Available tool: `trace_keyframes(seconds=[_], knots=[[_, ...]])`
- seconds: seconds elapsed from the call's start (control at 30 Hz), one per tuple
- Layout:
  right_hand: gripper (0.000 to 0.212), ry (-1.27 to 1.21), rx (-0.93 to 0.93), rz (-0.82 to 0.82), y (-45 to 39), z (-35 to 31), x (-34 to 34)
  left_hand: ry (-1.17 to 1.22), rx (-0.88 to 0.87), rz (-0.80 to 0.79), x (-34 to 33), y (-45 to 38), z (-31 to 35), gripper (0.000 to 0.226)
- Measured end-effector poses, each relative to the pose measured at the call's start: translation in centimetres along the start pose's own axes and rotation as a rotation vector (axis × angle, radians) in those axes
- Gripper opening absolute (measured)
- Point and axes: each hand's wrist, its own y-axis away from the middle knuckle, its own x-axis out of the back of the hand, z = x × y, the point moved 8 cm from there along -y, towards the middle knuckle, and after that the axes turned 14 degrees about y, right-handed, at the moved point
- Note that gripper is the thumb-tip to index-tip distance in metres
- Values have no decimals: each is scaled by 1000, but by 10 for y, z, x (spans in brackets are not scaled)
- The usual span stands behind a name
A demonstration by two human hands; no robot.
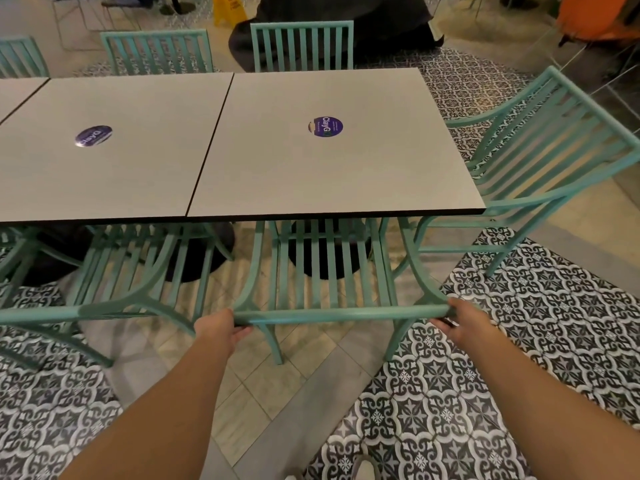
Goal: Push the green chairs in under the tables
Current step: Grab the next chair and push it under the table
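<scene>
Green chair (325, 271) stands at the near edge of the right-hand table (332, 168), its seat partly under the top. Left hand (220, 329) and right hand (462, 323) grip the ends of its top rail, fingers curled round it. Another green chair (540, 150) stands angled at the table's right edge, a third (138, 271) under the neighbouring table (114, 161).

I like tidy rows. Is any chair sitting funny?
Yes. The green chair at the table's right end sits turned at an angle, well out from the table. The chair held by the left hand and right hand faces straight in.
</scene>
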Motion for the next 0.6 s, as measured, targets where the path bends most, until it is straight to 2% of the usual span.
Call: trace_keyframes(seconds=[0.33,0.5,0.6], knots=[[28,-15,-15,6,-10,-6,-3,-34,-52,-6,-14,-1,8,33],[13,20,-21,-18,-7,-9,-3,-6,-37,-38,-16,0,4,30],[19,9,-16,-18,-8,-10,-3,-5,-29,-41,-17,-3,4,33]])
